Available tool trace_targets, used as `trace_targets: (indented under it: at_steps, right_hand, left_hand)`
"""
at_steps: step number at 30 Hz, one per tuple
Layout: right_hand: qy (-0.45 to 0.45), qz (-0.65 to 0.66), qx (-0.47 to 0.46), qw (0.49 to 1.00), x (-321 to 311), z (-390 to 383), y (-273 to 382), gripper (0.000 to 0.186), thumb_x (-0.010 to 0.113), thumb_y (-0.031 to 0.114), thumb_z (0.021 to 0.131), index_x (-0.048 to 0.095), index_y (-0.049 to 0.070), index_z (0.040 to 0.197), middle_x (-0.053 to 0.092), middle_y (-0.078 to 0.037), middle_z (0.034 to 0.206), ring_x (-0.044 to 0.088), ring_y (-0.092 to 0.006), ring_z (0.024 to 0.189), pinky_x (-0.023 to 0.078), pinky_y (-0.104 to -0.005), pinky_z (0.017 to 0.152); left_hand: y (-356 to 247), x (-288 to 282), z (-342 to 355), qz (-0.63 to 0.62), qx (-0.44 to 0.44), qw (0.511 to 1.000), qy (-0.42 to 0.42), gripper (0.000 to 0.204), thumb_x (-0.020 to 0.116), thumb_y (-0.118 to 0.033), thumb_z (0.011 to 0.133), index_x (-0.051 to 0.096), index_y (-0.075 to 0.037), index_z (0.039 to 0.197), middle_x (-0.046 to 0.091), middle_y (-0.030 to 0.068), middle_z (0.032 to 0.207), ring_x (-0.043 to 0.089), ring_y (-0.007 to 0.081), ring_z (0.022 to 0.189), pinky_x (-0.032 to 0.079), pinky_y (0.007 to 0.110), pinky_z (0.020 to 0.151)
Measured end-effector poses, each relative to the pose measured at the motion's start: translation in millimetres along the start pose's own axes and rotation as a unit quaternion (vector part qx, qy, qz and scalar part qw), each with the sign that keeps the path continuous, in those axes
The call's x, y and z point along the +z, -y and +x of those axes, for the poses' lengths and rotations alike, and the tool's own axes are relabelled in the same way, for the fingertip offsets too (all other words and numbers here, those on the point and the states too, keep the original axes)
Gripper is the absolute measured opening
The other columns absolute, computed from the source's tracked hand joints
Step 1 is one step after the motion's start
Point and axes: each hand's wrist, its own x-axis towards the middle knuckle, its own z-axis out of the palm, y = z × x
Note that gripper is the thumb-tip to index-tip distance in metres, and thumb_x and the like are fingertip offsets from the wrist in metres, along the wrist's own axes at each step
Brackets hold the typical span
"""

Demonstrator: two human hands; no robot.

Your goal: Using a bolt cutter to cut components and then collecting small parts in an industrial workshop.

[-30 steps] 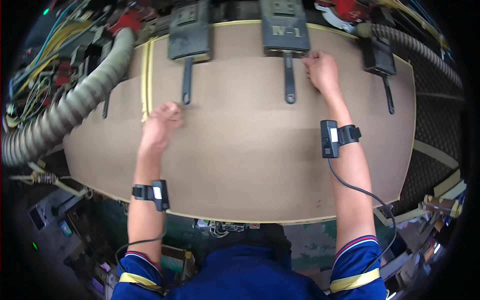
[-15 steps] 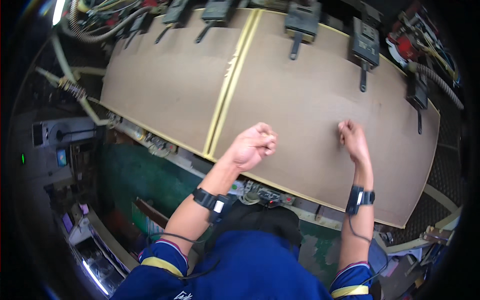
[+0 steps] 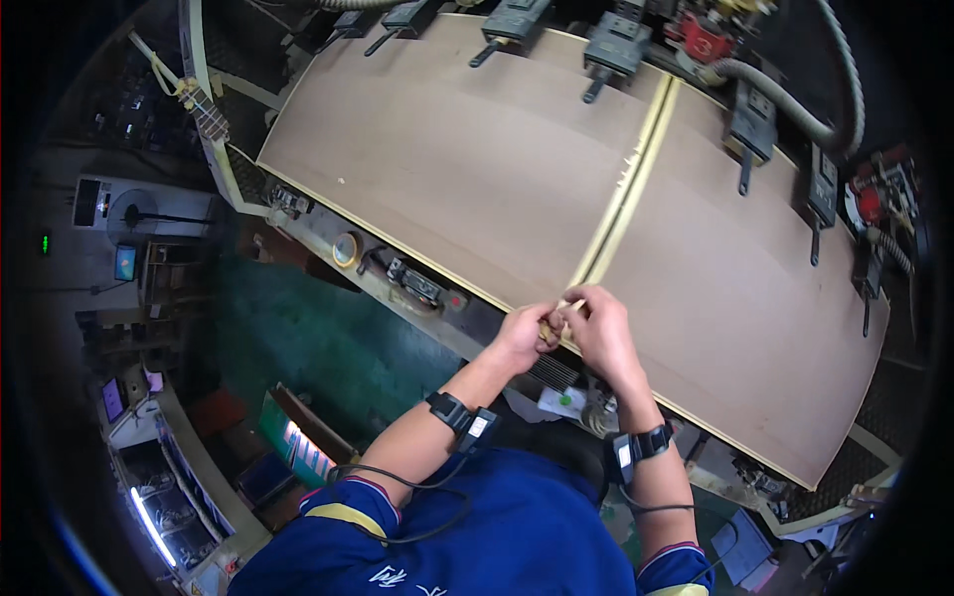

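Fingers of the left hand (image 3: pixel 524 336) and right hand (image 3: pixel 599 330) were pinched together on the near end of a pale cut strip (image 3: pixel 626 189), at the front edge of the brown board (image 3: pixel 477 169). Beyond, the strip lay wholly in its saw cut, apparently just starting to be pulled free.

This is a woodworking shop or panel factory. A big machine table (image 3: pixel 328 233) carries two wide brown boards (image 3: pixel 477 159) lying side by side, a pale yellow strip (image 3: pixel 631 184) along the seam between them. A row of dark clamp units (image 3: pixel 611 50) lines the far edge, with a ribbed grey hose (image 3: pixel 795 109) and red fittings (image 3: pixel 706 40) at far right. Buttons and a gauge (image 3: pixel 345 248) sit on the near side; the green floor (image 3: pixel 328 348) and lit control panels (image 3: pixel 124 263) lie left.
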Motion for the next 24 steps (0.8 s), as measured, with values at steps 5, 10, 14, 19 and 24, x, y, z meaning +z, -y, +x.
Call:
trace_targets:
  at_steps: [5,10,14,19,24]
  right_hand:
    - [-0.057,0.04,0.13,0.989,85.2,123.0,-8.1,0.023,0.068,0.014,0.087,0.069,-0.005,0.101,0.071,-0.022,0.087,0.071,-0.0342,0.073,0.055,-0.0425,0.074]
    - [-0.154,-0.122,0.207,0.958,129.8,194.5,18.7,0.027,0.069,0.022,0.086,0.069,-0.004,0.093,0.07,-0.026,0.085,0.069,-0.0427,0.082,0.054,-0.0468,0.077]
    - [-0.167,-0.208,0.216,0.939,142.0,208.7,28.2,0.023,0.067,0.019,0.087,0.069,-0.003,0.089,0.069,-0.026,0.084,0.068,-0.0438,0.086,0.054,-0.0484,0.079]
    - [-0.104,-0.242,0.25,0.932,140.7,216.7,28.4,0.019,0.067,0.016,0.085,0.068,-0.003,0.087,0.069,-0.026,0.085,0.068,-0.0428,0.086,0.054,-0.0485,0.079]
    - [-0.136,-0.173,0.274,0.936,141.3,203.7,45.4,0.016,0.067,0.015,0.084,0.068,-0.001,0.086,0.069,-0.024,0.082,0.068,-0.0428,0.083,0.055,-0.0482,0.077]
  left_hand:
    - [-141.6,-105.8,-1.1,0.112,0.044,0.991,0.058,0.021,0.05,-0.018,0.104,0.063,-0.001,0.104,0.048,-0.0013,0.067,0.04,0.0071,0.052,0.029,0.021,0.044]
    - [-276.7,-183.0,16.8,0.233,0.159,0.958,-0.057,0.021,0.053,-0.018,0.103,0.065,0.0,0.108,0.045,-0.0038,0.068,0.039,0.006,0.057,0.033,0.022,0.051]
    - [-336.0,-185.5,46.0,0.574,0.3,0.745,-0.16,0.021,0.068,-0.019,0.092,0.066,0.0,0.1,0.055,0.0059,0.067,0.055,0.0174,0.061,0.047,0.033,0.059]
    - [-354.5,-182.7,79.8,0.688,0.37,0.617,-0.096,0.017,0.07,-0.015,0.086,0.066,-0.001,0.093,0.066,0.017,0.078,0.065,0.0358,0.076,0.052,0.044,0.071]
    - [-359.9,-183.7,89.0,0.749,0.349,0.561,-0.046,0.012,0.068,-0.012,0.085,0.064,-0.001,0.088,0.067,0.018,0.079,0.065,0.0396,0.077,0.052,0.046,0.071]
